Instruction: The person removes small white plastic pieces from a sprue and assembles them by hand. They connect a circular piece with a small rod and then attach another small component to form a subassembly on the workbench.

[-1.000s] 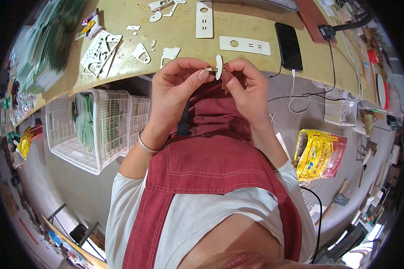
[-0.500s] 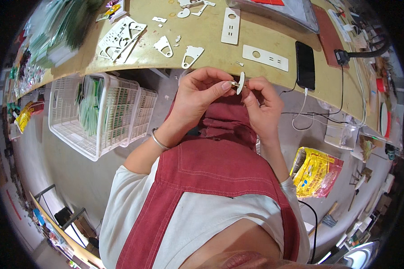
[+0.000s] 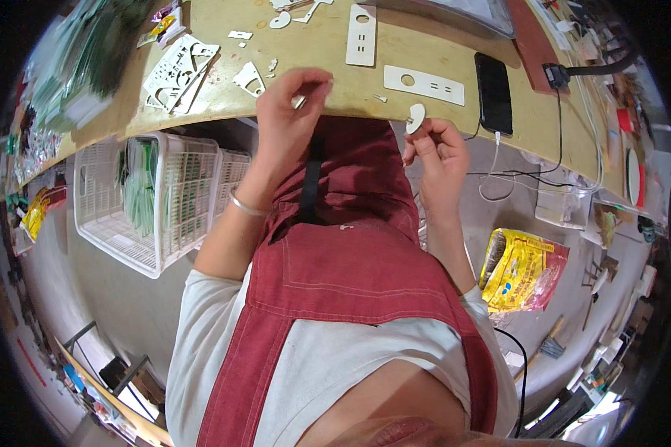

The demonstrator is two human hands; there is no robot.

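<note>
My right hand pinches a small white round piece with a short peg just below the front edge of the wooden table. My left hand is raised to the table edge, fingers curled over a small white cut-out piece; how it grips the piece is hidden. A white cut-out part lies just left of that hand. A long white strip with a hole and slots lies on the table above my right hand.
A black phone with a white cable lies at the right of the table. Another slotted strip and a white cut sheet lie further back. White mesh baskets stand under the table at left; a yellow bag lies on the floor at right.
My hands have come apart: the left one went up and left to the table edge, while the right one keeps the round white piece lower at the right.
</note>
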